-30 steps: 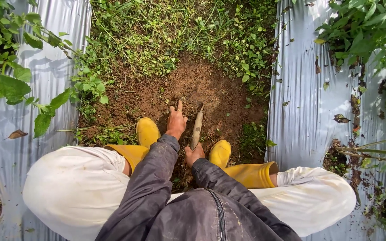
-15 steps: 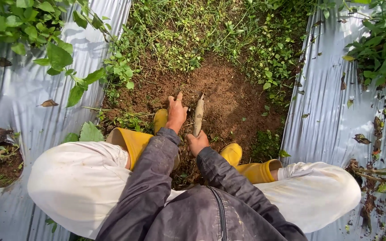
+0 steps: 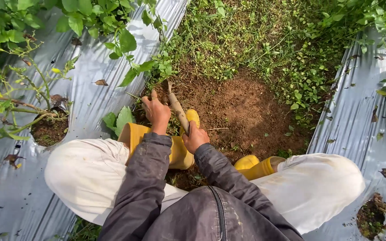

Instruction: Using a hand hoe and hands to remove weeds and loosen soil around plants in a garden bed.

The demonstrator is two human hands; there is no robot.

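The right hand [image 3: 195,137] was closed around the wooden handle of a hand tool [image 3: 178,108], just above a yellow boot [image 3: 175,145]; the left hand [image 3: 156,111], just beside it, reached fingers-forward into weeds [image 3: 157,67]; the tool's tip met bare soil [image 3: 237,111] beyond both hands; silver mulch sheeting [image 3: 90,107] lay outside the left hand.

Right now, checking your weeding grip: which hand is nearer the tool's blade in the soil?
Left. The left hand sits beside the blade; the right hand grips the handle lower down.
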